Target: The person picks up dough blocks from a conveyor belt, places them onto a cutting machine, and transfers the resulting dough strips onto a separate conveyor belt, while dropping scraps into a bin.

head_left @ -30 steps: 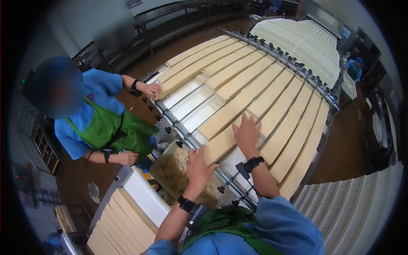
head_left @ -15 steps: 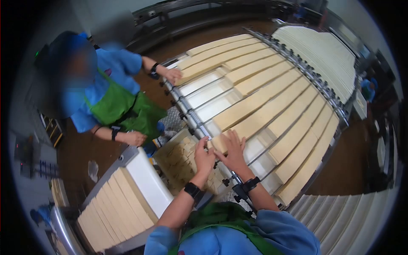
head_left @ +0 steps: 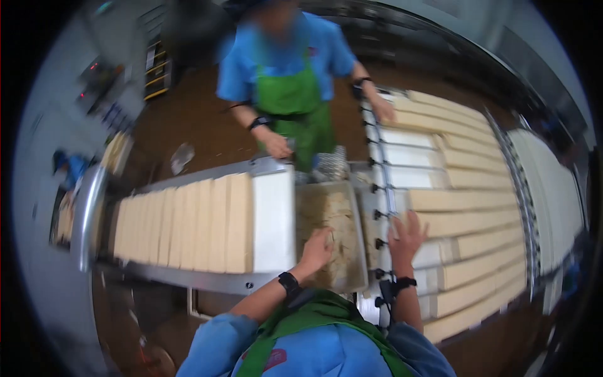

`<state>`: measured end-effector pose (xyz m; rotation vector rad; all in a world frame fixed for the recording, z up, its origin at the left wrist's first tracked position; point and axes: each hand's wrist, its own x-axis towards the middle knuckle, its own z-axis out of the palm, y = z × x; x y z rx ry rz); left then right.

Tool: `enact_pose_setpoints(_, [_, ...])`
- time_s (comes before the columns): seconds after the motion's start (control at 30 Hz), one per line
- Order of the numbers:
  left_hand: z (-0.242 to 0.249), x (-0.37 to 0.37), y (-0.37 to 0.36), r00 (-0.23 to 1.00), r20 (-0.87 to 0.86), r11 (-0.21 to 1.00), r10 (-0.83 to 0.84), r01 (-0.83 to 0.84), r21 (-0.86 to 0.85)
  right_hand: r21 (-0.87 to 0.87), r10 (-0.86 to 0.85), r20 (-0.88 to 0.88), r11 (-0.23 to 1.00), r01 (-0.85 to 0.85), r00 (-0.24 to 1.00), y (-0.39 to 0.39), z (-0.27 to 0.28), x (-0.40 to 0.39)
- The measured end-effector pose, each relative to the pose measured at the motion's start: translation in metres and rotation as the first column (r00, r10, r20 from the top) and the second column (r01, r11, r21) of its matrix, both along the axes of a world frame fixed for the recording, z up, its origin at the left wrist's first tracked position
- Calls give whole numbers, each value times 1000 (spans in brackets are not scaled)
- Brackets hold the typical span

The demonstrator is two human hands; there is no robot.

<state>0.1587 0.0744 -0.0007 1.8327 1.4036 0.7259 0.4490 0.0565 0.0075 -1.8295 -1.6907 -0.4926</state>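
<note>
My left hand (head_left: 317, 249) is over the tub (head_left: 361, 251) of broken pale pieces (head_left: 339, 217), its fingers bent together near a small piece; what it holds, if anything, is too small to name. My right hand (head_left: 407, 240) rests with fingers spread at the near end of a long pale slab (head_left: 465, 223) on the railed conveyor (head_left: 391, 182). Long slabs lie there in parallel lanes between thin rods, with white surface showing in some lanes. Left of the tub, a row of upright-looking slabs (head_left: 188, 223) stands beside a white board (head_left: 273, 220).
Across from me stands a co-worker in a green apron (head_left: 289, 94), one hand (head_left: 276, 144) near the white board's far end, the other (head_left: 383, 110) at the conveyor's far corner. A second belt (head_left: 546, 188) is at the right. A rounded metal part (head_left: 91, 217) stands at the left.
The view has swung left. My left hand has moved away from the conveyor edge to over the tub, apart from my right hand, which stays at the slab ends.
</note>
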Motion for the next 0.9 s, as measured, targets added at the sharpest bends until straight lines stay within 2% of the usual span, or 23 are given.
enact_pose_setpoints(0.07, [-21,-36,-10,983,174,983,-61,89,-158,3,-16,22,1000,16,1000,1,1,-2])
enact_pose_setpoints(0.1, [-10,-51,-22,976,215,986,-22,57,-159,6,-19,10,1000,19,1000,0,2,-5])
enact_pose_setpoints(0.13, [-8,-68,-28,977,211,989,36,-4,-147,-10,-21,20,1000,21,1000,0,4,-7])
enact_pose_setpoints(0.2, [-11,-102,-42,976,218,936,8,70,-346,-13,11,37,1000,-11,999,-2,7,-9])
enact_pose_setpoints(0.23, [-17,-122,-49,944,329,933,8,111,-343,-20,-2,25,1000,3,1000,-3,9,-10])
enact_pose_setpoints(0.27, [-17,-138,-60,942,334,941,42,75,-330,-28,-16,15,999,16,1000,-3,10,-10])
enact_pose_setpoints(0.33, [-18,-167,-82,737,570,758,362,122,-640,-4,21,40,1000,-21,999,-2,6,-8])
enact_pose_setpoints(0.37, [-19,-180,-92,722,576,768,383,99,-633,7,13,61,1000,-13,998,-3,4,-7])
enact_pose_setpoints(0.43, [-29,-200,-108,748,487,647,452,101,-756,13,32,82,999,-33,996,-4,0,-5])
enact_pose_setpoints(0.47, [-35,-207,-115,737,493,656,463,90,-750,13,17,98,1000,-19,995,-3,0,-4])
enact_pose_setpoints(0.53, [-58,-215,-128,835,346,617,427,11,-787,23,39,107,999,-42,993,-4,6,-7])
enact_pose_setpoints(0.57, [-70,-218,-133,840,305,600,448,-31,-799,14,29,109,999,-31,994,-5,6,-7])
enact_pose_setpoints(0.7, [-88,-213,-146,747,355,652,562,-137,-746,34,32,116,999,-36,993,-4,2,-6])
enact_pose_setpoints(0.8, [-94,-207,-148,738,335,670,586,-209,-712,43,38,116,998,-44,993,-2,-4,-2])
enact_pose_setpoints(0.9, [-87,-202,-147,696,329,636,638,-235,-735,44,43,116,998,-49,992,-1,-10,5])
